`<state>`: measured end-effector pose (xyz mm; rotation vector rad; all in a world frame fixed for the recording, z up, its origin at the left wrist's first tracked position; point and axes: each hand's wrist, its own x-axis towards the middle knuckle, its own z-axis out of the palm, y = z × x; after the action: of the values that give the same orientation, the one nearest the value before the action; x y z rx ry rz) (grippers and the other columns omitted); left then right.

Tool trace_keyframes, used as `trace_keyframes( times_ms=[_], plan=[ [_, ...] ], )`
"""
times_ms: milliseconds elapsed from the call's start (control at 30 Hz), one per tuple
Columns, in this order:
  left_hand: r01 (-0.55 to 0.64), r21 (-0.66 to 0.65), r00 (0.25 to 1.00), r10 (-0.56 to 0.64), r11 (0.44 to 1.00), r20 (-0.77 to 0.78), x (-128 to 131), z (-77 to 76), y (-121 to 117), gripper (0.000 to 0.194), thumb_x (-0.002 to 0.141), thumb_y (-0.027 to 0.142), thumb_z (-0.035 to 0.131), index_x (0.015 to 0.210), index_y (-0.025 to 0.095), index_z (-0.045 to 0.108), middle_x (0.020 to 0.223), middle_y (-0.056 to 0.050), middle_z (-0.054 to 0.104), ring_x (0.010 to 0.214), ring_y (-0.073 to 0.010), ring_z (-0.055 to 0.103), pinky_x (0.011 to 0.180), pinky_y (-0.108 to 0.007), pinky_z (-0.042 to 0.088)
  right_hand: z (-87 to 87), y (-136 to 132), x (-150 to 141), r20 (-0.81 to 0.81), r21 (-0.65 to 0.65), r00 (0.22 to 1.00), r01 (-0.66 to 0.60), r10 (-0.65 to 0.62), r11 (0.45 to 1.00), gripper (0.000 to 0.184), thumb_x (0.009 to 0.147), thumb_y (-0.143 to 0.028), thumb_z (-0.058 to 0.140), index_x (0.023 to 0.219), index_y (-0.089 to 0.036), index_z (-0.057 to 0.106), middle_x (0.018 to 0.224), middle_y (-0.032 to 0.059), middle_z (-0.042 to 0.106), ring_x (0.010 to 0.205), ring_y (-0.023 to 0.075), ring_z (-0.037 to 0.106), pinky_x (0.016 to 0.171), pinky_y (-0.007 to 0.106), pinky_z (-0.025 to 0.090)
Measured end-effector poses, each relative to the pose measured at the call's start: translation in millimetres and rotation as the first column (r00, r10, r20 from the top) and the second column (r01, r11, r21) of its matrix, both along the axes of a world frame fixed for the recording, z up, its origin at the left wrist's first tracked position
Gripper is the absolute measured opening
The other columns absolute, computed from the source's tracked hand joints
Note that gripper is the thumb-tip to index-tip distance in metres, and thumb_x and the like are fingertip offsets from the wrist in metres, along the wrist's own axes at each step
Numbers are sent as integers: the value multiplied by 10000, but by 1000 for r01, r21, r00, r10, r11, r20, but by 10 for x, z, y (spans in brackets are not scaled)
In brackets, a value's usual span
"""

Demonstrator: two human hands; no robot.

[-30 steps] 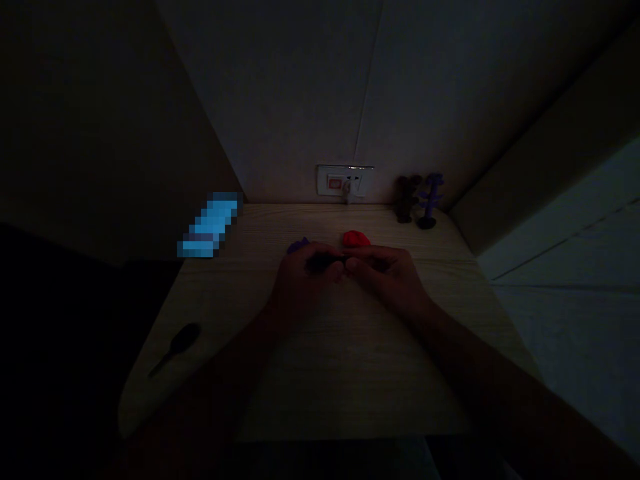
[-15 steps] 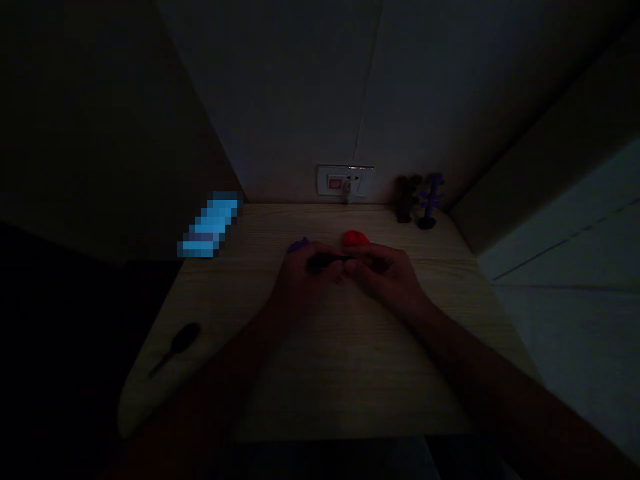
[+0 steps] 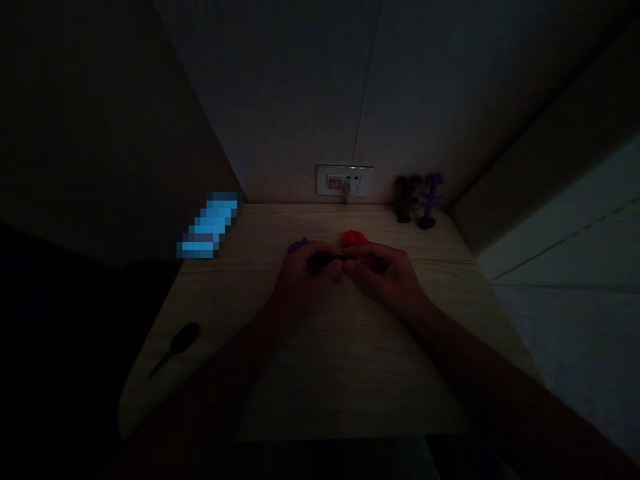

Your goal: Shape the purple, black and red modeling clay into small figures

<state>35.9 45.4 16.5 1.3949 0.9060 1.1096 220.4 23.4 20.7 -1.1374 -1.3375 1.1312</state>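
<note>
Both hands meet over the middle of the wooden table, fingertips pressed close together. My left hand (image 3: pixel 305 273) is closed, its thumb and forefinger pinching a small dark piece (image 3: pixel 330 259) whose kind the dim light hides. From the other side, my right hand (image 3: pixel 387 270) is closed on the same piece with thumb and fingers. Just behind the right fingers sits a soft-looking red lump (image 3: pixel 355 238). A purple lump (image 3: pixel 298 245) shows partly behind the left hand.
On the table (image 3: pixel 350 373), a dark paddle-shaped object with a thin handle (image 3: pixel 183 340) lies at left. Back right stand a dark branched figure (image 3: pixel 406 199) and a purple one (image 3: pixel 429 199). A wall socket (image 3: pixel 345 181) is behind; a glowing blurred screen (image 3: pixel 210 227) is at back left.
The fingertips have shifted very slightly around the dark piece. Everything else stays where it was.
</note>
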Motion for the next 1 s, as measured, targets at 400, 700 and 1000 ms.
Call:
trace_keyframes(
  times_ms=[400,700,1000],
  plan=[
    [2,31,1000,-2,1000,-4,5,26,5,179,845,305,773,935,182,680,705,12,712,608,-147,697,625,-275,577,38,-19,-3,26,19,1000,14,-15,1000,297,775,-471,890,947,-238,826,862,38,813,779,216,742,750,379,617],
    [-12,60,998,15,998,-54,-1,15,-24,139,842,245,781,951,185,719,799,-12,751,691,-163,724,661,-278,586,26,-4,-4,-1,-16,1000,-16,16,1000,343,785,-554,874,921,-240,849,770,42,799,702,209,727,671,354,600],
    [17,48,1000,-17,999,4,-10,21,-8,145,887,303,752,950,185,694,698,9,708,627,-152,690,642,-280,563,41,-27,-4,39,20,999,31,-32,999,288,787,-463,888,968,-245,839,763,14,766,679,178,683,676,340,583]
  ],
)
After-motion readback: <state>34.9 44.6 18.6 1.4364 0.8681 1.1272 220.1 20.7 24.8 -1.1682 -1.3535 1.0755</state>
